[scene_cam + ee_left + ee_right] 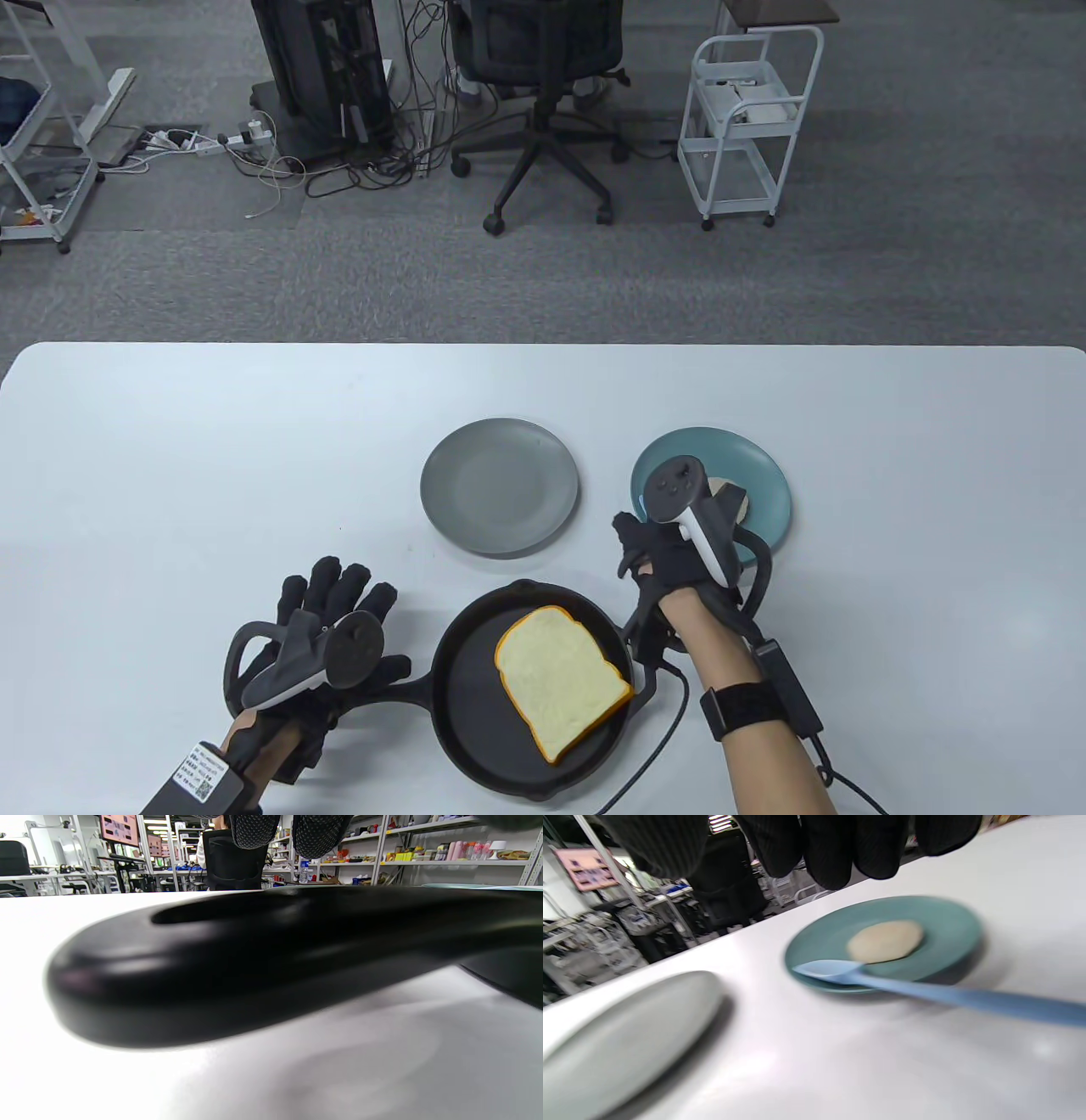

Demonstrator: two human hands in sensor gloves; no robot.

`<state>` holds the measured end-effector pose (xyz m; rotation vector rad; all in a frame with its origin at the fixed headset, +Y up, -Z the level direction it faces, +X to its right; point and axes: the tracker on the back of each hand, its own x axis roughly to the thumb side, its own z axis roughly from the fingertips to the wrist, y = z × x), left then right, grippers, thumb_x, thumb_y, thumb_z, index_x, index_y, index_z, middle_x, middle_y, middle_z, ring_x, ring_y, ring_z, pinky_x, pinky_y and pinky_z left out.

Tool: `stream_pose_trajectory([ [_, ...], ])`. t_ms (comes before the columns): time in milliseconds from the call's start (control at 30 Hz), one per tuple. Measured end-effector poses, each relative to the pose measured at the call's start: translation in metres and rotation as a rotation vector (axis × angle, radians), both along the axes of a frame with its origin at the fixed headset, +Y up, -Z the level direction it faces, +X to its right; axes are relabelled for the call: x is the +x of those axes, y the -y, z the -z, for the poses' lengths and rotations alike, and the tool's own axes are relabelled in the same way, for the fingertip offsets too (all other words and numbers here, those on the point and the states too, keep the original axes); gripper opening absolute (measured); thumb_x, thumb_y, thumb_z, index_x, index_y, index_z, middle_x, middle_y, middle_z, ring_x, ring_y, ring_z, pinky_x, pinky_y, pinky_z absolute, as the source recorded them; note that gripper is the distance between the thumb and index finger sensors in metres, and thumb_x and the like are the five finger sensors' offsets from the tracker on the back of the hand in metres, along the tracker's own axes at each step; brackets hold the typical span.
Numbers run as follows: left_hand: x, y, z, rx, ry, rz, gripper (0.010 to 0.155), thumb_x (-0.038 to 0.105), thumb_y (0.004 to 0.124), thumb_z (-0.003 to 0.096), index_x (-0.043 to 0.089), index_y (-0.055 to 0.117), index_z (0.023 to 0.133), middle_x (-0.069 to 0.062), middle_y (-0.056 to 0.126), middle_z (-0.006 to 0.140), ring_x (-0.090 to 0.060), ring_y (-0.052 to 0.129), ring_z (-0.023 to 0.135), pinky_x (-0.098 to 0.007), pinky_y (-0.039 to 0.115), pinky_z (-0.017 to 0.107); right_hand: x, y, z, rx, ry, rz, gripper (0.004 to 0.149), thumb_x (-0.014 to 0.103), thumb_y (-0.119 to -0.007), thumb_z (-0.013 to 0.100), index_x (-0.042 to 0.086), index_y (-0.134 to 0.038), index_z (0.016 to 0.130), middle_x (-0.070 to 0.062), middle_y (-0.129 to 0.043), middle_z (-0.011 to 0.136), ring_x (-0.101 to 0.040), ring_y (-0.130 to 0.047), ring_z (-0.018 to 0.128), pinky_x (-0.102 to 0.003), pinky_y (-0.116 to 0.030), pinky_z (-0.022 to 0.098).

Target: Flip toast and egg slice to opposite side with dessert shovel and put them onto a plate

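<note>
left hand (pixel 335 624): lying flat on the table (pixel 170 441) with fingers spread and straight, sitting over the black pan handle (pixel 237 963); no curl around it is showing.
right hand (pixel 666 556): hovering at the near edge of the teal plate (pixel 764 484), fingers curling downward; whether it is holding the dessert shovel (pixel 925 991) cannot be told.
dessert shovel: light blue, its blade tip resting on the teal plate rim, just beside the egg slice (pixel 885 941).
egg slice: pale round disc lying on the teal plate, below the right fingers (pixel 835 853).
toast (pixel 560 679): yellow slice with orange crust, lying in the black pan (pixel 462 679) between both hands.
grey plate (pixel 499 497): sitting left of the teal plate.
</note>
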<state>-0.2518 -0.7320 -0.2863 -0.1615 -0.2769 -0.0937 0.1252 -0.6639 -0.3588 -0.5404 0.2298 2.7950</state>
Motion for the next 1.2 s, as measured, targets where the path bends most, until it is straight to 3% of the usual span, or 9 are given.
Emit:
stream_pose_trajectory([
  [200,0.001,0.000,0.000,-0.003,-0.001,0.008,0.093,0.075,0.054,0.0297,0.031,0.046,0.111,-0.011,0.039,0.124,-0.048,0.030,0.114,-0.066,0.030,0.080,0.020,0.041,-0.006,-0.111,0.022,-0.246,0.078,0.055,-0.077,0.044,0.016,-0.057,0.109,-0.018,-0.061,0.118,-0.046,-0.060,0.105,-0.063,-0.056,0.070],
  [367,0.001,0.000,-0.001,-0.005,-0.002,0.009,0.093,0.075,0.054,0.0296,0.031,0.046,0.111,-0.011,0.039,0.124,-0.048,0.030,0.114,-0.066,0.029,0.080,0.016,0.067,-0.008,-0.139,-0.008,-0.428,0.079,0.057,-0.078,0.043,0.018,-0.057,0.108,-0.016,-0.065,0.116,-0.043,-0.066,0.103,-0.061,-0.061,0.068],
  [500,0.001,0.000,-0.001,-0.005,0.000,0.009,0.093,0.075,0.054,0.0296,0.031,0.046,0.111,-0.011,0.039,0.124,-0.048,0.030,0.114,-0.066,0.030,0.080,0.009,0.079,-0.008,-0.112,-0.020,-0.591,0.080,0.057,-0.080,0.041,0.017,-0.058,0.107,-0.010,-0.080,0.106,-0.037,-0.081,0.093,-0.059,-0.060,0.070],
  [633,0.002,0.001,-0.001,-0.005,0.003,0.012,0.093,0.075,0.054,0.0296,0.031,0.046,0.111,-0.011,0.039,0.124,-0.048,0.031,0.114,-0.066,0.030,0.080,0.006,0.085,-0.008,-0.091,-0.039,-0.724,0.074,0.054,-0.082,0.041,0.017,-0.066,0.103,-0.003,-0.094,0.089,-0.030,-0.093,0.079,-0.054,-0.069,0.065],
  [767,0.001,0.000,-0.001,-0.002,-0.002,0.015,0.092,0.074,0.055,0.0302,0.031,0.046,0.111,-0.011,0.039,0.123,-0.048,0.031,0.114,-0.066,0.030,0.080,0.006,0.082,-0.008,-0.072,-0.027,-0.707,0.065,0.045,-0.085,0.042,0.017,-0.072,0.100,0.003,-0.100,0.074,-0.026,-0.097,0.072,-0.052,-0.073,0.062],
  [900,0.001,0.001,-0.001,-0.002,-0.003,0.014,0.092,0.074,0.055,0.0301,0.031,0.046,0.111,-0.011,0.039,0.124,-0.048,0.031,0.114,-0.066,0.030,0.080,0.008,0.067,-0.011,-0.055,-0.013,-0.678,0.055,0.046,-0.089,0.040,0.023,-0.086,0.090,0.004,-0.101,0.070,-0.025,-0.098,0.070,-0.052,-0.074,0.060],
  [1000,0.002,0.002,-0.001,-0.006,-0.001,0.021,0.092,0.074,0.055,0.0302,0.031,0.046,0.111,-0.011,0.040,0.123,-0.048,0.031,0.114,-0.066,0.030,0.080,0.013,0.056,-0.012,-0.158,0.002,-0.633,0.048,0.052,-0.089,0.040,0.026,-0.087,0.080,0.010,-0.099,0.056,-0.019,-0.101,0.059,-0.049,-0.079,0.056],
  [1100,0.003,0.002,-0.001,-0.008,0.002,0.026,0.092,0.074,0.055,0.0302,0.031,0.046,0.111,-0.010,0.040,0.123,-0.048,0.031,0.114,-0.065,0.030,0.080,0.022,0.049,-0.014,-0.251,0.041,-0.517,0.049,0.054,-0.088,0.040,0.024,-0.087,0.078,0.012,-0.099,0.049,-0.015,-0.102,0.048,-0.046,-0.083,0.049],
  [1200,0.002,0.001,-0.001,-0.006,-0.001,0.019,0.092,0.074,0.055,0.0300,0.031,0.046,0.111,-0.011,0.040,0.123,-0.048,0.032,0.114,-0.066,0.030,0.080,0.030,0.039,-0.022,-0.127,0.049,-0.395,0.052,0.056,-0.089,0.037,0.021,-0.090,0.076,0.012,-0.101,0.044,-0.012,-0.102,0.033,-0.043,-0.086,0.039],
])
